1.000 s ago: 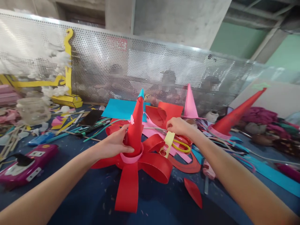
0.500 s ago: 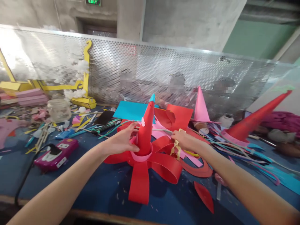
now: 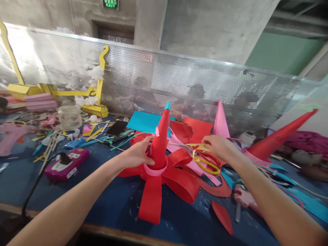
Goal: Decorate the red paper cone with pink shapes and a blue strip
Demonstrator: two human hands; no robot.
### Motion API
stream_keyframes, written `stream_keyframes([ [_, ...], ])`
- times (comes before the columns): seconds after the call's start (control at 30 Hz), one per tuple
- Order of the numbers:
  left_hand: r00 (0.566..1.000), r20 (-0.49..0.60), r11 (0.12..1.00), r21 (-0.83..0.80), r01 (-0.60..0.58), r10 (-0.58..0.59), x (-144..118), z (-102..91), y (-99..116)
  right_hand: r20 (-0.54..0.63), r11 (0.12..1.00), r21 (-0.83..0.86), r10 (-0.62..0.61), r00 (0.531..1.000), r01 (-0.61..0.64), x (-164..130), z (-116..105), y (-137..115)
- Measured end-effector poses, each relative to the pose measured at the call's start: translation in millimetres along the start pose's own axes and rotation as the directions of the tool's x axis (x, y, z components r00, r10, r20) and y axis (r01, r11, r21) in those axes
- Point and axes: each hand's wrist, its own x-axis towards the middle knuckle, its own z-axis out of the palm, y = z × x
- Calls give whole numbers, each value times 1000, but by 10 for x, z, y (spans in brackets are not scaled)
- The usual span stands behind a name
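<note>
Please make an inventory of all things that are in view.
Central cone: 1, red, blue-tipped, middle
Paper loops: several, red, around central cone's base
Pink cone: 1, pink, right of centre
Leaning cone: 1, red, right
Jar: 1, clear, left
Power strip: 1, purple, left
Scraps: many, mixed colours, mostly left
Table: 1, blue, underneath
Perforated panel: 1, silver, behind table
Exit sign: 1, green, top
Left hand: 1, bare, at central cone
Right hand: 1, bare, right of centre

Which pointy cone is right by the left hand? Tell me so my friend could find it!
On the dark blue table, find the big red loops spread out in the middle. Rising among them, by the person's left hand, is a red cone with a pink band around its base. Unlike the other red cone, leaning at the right, it has a blue tip.
</note>
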Motion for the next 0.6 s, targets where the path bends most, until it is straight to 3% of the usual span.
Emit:
stream_keyframes([
  [0.1,1000,-14,998,-61,22,-23,-30,-42,58,-20,998,25,62,998,-61,-41,-66,-30],
  [0.37,998,-18,999,-6,52,-52,-48,-142,167,-96,969,54,246,965,-241,-99,-126,36],
  [0.6,998,20,996,-60,59,-58,15,-58,123,-133,926,377,91,987,-34,-123,-156,-22],
])
